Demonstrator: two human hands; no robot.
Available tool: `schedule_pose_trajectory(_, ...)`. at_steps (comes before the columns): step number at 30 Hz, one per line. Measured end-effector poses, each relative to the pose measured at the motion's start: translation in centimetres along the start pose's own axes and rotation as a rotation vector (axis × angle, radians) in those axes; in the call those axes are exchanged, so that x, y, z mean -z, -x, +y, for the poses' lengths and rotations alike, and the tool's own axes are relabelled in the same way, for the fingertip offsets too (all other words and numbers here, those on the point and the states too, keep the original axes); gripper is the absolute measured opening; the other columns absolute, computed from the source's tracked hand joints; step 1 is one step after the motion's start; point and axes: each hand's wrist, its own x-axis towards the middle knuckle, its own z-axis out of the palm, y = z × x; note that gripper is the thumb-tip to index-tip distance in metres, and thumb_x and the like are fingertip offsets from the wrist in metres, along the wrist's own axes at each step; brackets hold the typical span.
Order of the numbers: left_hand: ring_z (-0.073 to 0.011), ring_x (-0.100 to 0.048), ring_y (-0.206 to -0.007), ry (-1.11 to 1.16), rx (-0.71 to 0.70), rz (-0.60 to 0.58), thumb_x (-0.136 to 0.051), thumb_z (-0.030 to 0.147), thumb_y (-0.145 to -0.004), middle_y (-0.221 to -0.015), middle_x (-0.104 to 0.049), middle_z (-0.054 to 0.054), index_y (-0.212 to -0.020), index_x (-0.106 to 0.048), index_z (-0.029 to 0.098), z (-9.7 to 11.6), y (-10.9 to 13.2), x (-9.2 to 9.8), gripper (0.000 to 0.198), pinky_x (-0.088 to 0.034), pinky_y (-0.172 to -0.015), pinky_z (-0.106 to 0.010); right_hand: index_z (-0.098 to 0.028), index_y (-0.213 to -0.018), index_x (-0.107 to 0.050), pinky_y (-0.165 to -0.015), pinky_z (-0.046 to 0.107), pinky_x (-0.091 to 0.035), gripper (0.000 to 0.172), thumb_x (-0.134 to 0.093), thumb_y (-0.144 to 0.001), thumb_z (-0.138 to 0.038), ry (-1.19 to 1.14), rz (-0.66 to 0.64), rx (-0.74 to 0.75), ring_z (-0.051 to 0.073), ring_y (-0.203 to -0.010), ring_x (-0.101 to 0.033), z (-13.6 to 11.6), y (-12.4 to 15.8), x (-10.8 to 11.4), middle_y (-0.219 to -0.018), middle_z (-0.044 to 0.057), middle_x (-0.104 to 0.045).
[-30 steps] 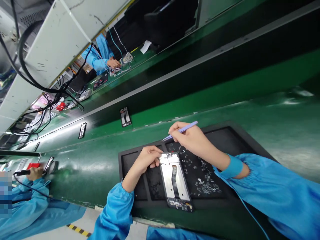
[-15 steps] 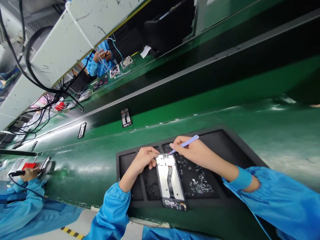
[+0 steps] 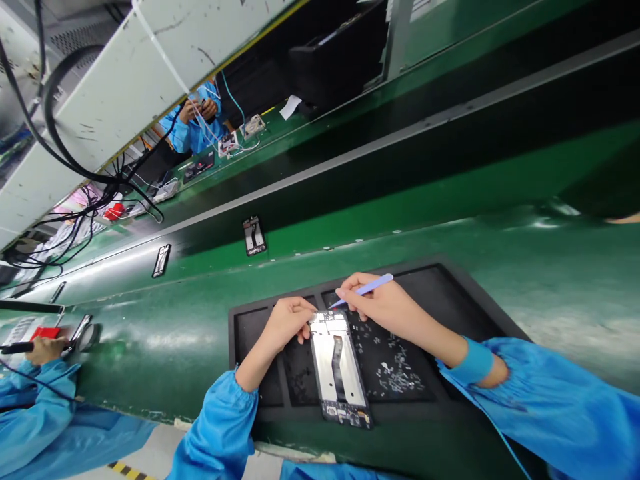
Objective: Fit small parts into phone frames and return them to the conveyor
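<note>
An opened phone (image 3: pixel 327 363), with bare metal plates and a dark ribbon cable down its middle, lies across a black compartment tray (image 3: pixel 280 419). My left hand (image 3: pixel 286 323) pinches the phone's upper left corner, fingers closed. In my right hand (image 3: pixel 373 300) is a pair of lavender tweezers (image 3: pixel 375 283), gripped like a pen. Their points reach the phone's top edge, but whether they hold a part is too small to see. Beneath my right wrist, many tiny pale pieces (image 3: pixel 403 373) are scattered in the tray's compartment.
Beyond the tray, another opened phone (image 3: pixel 255 235) and a further one (image 3: pixel 161 260) lie on the green line. At left, a co-worker's hand (image 3: pixel 47 348) is near a dark tool (image 3: pixel 15 348). Cables (image 3: pixel 107 179) hang from a pale overhead beam (image 3: pixel 115 100).
The tweezers' tip has shifted slightly left along the phone's top edge. My left hand keeps its hold on the corner. The whole view has shifted a little.
</note>
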Motion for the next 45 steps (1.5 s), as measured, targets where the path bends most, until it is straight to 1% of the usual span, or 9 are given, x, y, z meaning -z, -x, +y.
schedule_pose_trajectory(5,-0.0073,-0.055,-0.057,0.006,-0.016,-0.028,-0.061,0.039,-0.101,-0.080,-0.061,0.002,-0.103,-0.062,0.013,-0.1,0.0,-0.1,0.026,-0.049,-0.051,-0.019,-0.021,-0.080,-0.062,-0.046,0.025,-0.032,0.026,-0.062,-0.083,-0.046,0.063,0.061,-0.020,0.013,-0.048,-0.048,0.5,0.0,0.0,-0.056,-0.002,-0.056)
schedule_pose_trajectory(18,-0.0078,-0.057,-0.056,-0.082,-0.122,-0.079,-0.059,0.040,-0.102,-0.076,-0.061,0.003,-0.103,-0.063,0.013,0.3,0.8,0.3,0.028,-0.052,-0.053,-0.021,-0.020,-0.088,-0.064,-0.042,0.025,-0.039,0.019,-0.062,-0.083,-0.039,0.012,0.026,-0.081,0.014,-0.043,-0.054,0.2,0.1,0.1,-0.060,-0.001,-0.064)
schedule_pose_trajectory(22,-0.0089,-0.058,-0.059,-0.198,-0.236,0.027,-0.061,0.040,-0.101,-0.078,-0.062,0.002,-0.099,-0.064,0.013,0.5,1.3,0.3,0.028,-0.053,-0.056,-0.022,-0.020,-0.083,-0.064,-0.043,0.025,-0.037,0.025,-0.066,-0.082,-0.044,-0.024,0.046,-0.068,0.013,-0.045,-0.053,0.1,0.1,0.1,-0.060,0.000,-0.063)
schedule_pose_trajectory(27,-0.0171,-0.064,-0.090,-0.354,-0.486,0.277,-0.066,0.036,-0.097,-0.103,-0.067,-0.005,-0.102,-0.068,0.016,1.3,2.4,0.0,0.020,-0.054,-0.087,-0.037,-0.019,-0.084,-0.061,-0.042,0.025,-0.034,0.035,-0.063,-0.082,-0.054,-0.112,0.093,-0.072,0.012,-0.043,-0.047,-0.2,0.1,0.2,-0.057,-0.001,-0.058)
schedule_pose_trajectory(31,-0.0227,-0.060,-0.107,-0.442,-0.663,0.271,-0.086,0.035,-0.078,-0.110,-0.067,-0.006,-0.106,-0.075,0.023,1.7,2.3,-1.0,0.032,-0.046,-0.101,-0.038,-0.019,-0.084,-0.061,-0.042,0.025,-0.034,0.042,-0.065,-0.079,-0.060,-0.168,0.072,-0.061,0.011,-0.043,-0.046,-0.3,0.2,0.1,-0.057,-0.002,-0.056)
schedule_pose_trajectory(34,-0.0216,-0.060,-0.102,-0.480,-0.714,0.270,-0.083,0.033,-0.082,-0.103,-0.067,-0.005,-0.099,-0.077,0.024,1.7,1.8,-1.7,0.020,-0.044,-0.099,-0.038,-0.019,-0.083,-0.060,-0.042,0.026,-0.035,0.045,-0.063,-0.081,-0.063,-0.188,0.088,-0.050,0.011,-0.043,-0.046,-0.5,0.2,0.2,-0.057,-0.002,-0.054)
schedule_pose_trajectory(36,-0.0205,-0.060,-0.100,-0.493,-0.724,0.282,-0.074,0.032,-0.090,-0.098,-0.067,-0.004,-0.095,-0.076,0.022,1.6,1.7,-2.0,0.011,-0.044,-0.098,-0.039,-0.019,-0.084,-0.059,-0.042,0.026,-0.035,0.046,-0.061,-0.082,-0.065,-0.181,0.124,-0.042,0.011,-0.043,-0.045,-0.7,0.2,0.8,-0.057,-0.002,-0.054)
schedule_pose_trajectory(40,-0.0202,-0.061,-0.099,-0.503,-0.715,0.297,-0.066,0.034,-0.096,-0.096,-0.067,-0.003,-0.093,-0.071,0.017,1.4,1.3,-2.3,0.018,-0.046,-0.097,-0.042,-0.019,-0.083,-0.065,-0.049,0.027,-0.037,0.045,-0.071,-0.077,-0.064,-0.080,0.182,0.005,0.012,-0.051,-0.048,-1.4,0.3,3.6,-0.061,0.000,-0.057)
schedule_pose_trajectory(45,-0.0210,-0.062,-0.101,-0.485,-0.667,0.306,-0.066,0.032,-0.095,-0.096,-0.067,-0.004,-0.091,-0.072,0.018,1.9,1.5,-2.1,0.016,-0.046,-0.101,-0.043,-0.021,-0.081,-0.074,-0.059,0.032,-0.048,0.044,-0.073,-0.076,-0.065,0.068,0.063,0.059,0.021,-0.066,-0.063,-1.8,2.1,6.0,-0.075,0.006,-0.071)
